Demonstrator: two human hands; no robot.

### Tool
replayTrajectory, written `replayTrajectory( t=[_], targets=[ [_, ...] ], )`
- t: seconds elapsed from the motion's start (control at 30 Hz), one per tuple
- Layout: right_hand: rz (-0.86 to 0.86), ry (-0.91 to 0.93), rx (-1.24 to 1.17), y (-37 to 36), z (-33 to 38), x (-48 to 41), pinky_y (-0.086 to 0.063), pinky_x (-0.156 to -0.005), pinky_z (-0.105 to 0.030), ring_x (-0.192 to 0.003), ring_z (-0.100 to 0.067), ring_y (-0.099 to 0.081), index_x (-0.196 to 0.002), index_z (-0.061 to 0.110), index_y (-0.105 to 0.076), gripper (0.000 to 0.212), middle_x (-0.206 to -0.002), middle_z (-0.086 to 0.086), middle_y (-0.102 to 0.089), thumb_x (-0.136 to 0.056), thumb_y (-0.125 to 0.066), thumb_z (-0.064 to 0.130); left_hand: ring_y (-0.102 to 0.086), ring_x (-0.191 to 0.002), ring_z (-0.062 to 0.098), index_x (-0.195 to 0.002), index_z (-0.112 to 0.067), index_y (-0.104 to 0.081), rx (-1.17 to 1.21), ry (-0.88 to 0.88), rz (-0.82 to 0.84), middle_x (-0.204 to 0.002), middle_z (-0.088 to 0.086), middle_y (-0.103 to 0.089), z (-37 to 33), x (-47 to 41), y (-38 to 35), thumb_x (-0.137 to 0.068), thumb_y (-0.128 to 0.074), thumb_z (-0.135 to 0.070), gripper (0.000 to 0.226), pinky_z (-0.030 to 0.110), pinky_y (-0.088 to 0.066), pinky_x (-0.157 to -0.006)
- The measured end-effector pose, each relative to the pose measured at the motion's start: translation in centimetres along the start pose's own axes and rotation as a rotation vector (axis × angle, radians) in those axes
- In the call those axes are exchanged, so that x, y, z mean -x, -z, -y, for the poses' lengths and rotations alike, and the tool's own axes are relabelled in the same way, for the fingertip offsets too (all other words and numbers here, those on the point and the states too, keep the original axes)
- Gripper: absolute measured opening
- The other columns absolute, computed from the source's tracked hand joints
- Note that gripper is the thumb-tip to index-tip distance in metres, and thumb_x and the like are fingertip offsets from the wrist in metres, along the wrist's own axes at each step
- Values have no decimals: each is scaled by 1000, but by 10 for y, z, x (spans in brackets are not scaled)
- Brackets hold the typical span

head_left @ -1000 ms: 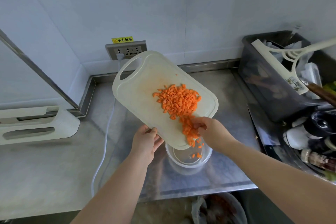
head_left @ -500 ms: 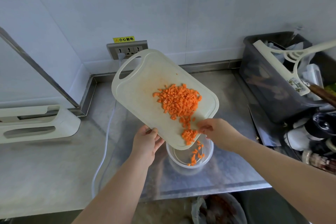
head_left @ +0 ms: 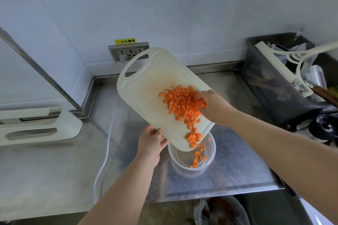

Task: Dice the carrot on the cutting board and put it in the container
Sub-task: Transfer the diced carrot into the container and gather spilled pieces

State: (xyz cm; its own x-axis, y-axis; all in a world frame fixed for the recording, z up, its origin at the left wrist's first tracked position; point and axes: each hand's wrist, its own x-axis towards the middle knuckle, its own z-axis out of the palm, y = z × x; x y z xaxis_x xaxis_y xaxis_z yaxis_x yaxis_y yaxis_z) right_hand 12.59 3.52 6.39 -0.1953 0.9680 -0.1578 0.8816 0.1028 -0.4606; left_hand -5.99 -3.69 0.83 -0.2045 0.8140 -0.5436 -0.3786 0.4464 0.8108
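A white cutting board [head_left: 146, 95] is held tilted above the steel counter, its low corner over a clear round container [head_left: 210, 159]. My left hand [head_left: 150, 142] grips the board's near edge. A heap of diced carrot [head_left: 181, 104] lies on the board, with a smaller clump near the low corner and a few dice inside the container. My right hand [head_left: 210, 104] rests on the right side of the heap, fingers reaching into the dice.
A dark bin [head_left: 278, 82] with utensils and a white spatula stands at the right. A white knife holder [head_left: 36, 126] lies at the left. A wall socket [head_left: 128, 51] with a white cable sits behind the board. A waste bin [head_left: 219, 212] is below the counter edge.
My right hand moved from the board's low corner up to the main heap. More dice have dropped into the container. The board stays tilted in my left hand.
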Motion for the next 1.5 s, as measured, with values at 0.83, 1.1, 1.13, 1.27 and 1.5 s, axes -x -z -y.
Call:
replayTrajectory(
  t=[0.83,1.1,1.13,1.27,1.5],
  targets=[
    [-70,231,49,26,30,-29,-47,-92,-37,-122,-22,-42,-133,26,-50,53,-128,-4,-44,-85,-49,5,-69,-89,12,-101,-14,-59,-26,-62,41,-99,2,-70,-2,7,-6,-101,-38,-2,24,24,-55,-66],
    [59,202,99,-14,16,-4,-43,-90,-35,-116,-26,-42,-126,24,-52,41,-124,-5,-41,-87,-54,10,-69,-83,10,-97,-15,-58,16,-58,13,-94,2,-70,-2,3,-8,-101,-38,-1,24,25,-55,-66],
    [78,205,97,-19,13,1,-42,-89,-34,-115,-25,-42,-126,23,-52,40,-123,-4,-41,-88,-54,11,-69,-83,11,-96,-14,-57,23,-54,10,-95,3,-69,-1,2,-8,-100,-38,-1,24,25,-54,-66],
    [131,199,56,-35,3,24,-39,-89,-30,-114,-23,-43,-127,22,-50,40,-124,-3,-39,-89,-52,10,-69,-79,11,-95,-14,-58,32,-47,-19,-90,2,-69,1,0,-10,-100,-38,0,25,24,-55,-63],
    [226,219,90,-34,3,47,-41,-87,-28,-114,-21,-48,-128,23,-51,39,-122,-1,-44,-91,-52,12,-70,-83,15,-102,-11,-58,46,-43,-18,-97,6,-69,2,-3,-10,-100,-37,0,23,23,-56,-60]
  ],
)
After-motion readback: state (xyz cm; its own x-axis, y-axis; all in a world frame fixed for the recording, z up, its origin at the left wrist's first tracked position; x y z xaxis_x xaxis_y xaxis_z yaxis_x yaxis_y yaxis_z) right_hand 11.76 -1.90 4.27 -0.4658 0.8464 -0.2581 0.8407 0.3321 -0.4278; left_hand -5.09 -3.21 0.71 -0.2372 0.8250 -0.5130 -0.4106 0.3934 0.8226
